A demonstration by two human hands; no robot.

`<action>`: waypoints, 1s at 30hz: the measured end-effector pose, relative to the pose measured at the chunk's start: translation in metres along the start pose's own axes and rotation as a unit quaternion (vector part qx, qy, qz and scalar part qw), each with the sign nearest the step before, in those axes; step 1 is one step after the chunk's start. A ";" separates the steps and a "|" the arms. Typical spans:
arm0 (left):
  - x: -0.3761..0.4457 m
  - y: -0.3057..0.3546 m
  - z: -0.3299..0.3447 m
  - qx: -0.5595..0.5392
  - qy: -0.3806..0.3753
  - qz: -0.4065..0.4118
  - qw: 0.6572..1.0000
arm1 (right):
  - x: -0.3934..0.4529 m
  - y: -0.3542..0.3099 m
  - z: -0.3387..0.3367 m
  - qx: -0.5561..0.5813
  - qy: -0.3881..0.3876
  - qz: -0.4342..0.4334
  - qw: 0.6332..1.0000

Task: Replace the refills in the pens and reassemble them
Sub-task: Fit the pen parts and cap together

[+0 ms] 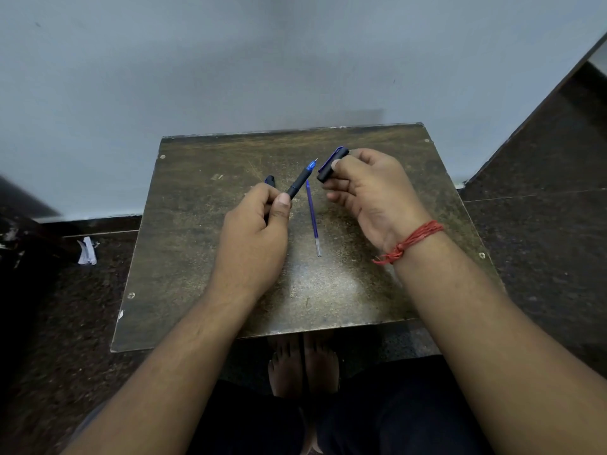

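My left hand point(256, 224) grips a black pen point(299, 182) whose blue tip points up and to the right, uncapped. A second dark pen point(270, 181) sticks out behind my left fingers; whether the hand holds it I cannot tell. My right hand point(368, 188) pinches a black cap with a blue clip point(332, 164), a short way right of the pen tip. A loose blue refill point(313, 218) lies flat on the small worn table point(197, 241) between my hands.
The table stands against a pale wall. Dark speckled floor surrounds it, with a crumpled white paper scrap point(87, 251) at the left. My bare feet point(303, 366) show under the table's near edge. A red thread band point(410, 241) circles my right wrist.
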State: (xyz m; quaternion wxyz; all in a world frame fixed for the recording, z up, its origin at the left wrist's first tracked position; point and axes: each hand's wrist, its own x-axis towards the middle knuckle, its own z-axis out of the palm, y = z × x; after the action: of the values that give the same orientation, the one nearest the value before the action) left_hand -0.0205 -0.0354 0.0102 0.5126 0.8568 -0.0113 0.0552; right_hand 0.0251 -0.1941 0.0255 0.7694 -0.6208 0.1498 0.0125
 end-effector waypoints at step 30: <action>0.000 -0.005 0.004 0.000 0.021 0.007 1.000 | -0.014 0.008 0.021 -0.060 -0.047 -0.089 0.993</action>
State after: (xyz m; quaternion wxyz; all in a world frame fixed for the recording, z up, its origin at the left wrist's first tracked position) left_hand -0.0198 -0.0363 0.0040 0.5125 0.8552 -0.0063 0.0768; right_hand 0.0149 -0.1700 0.0253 0.7348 -0.6757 0.0565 -0.0179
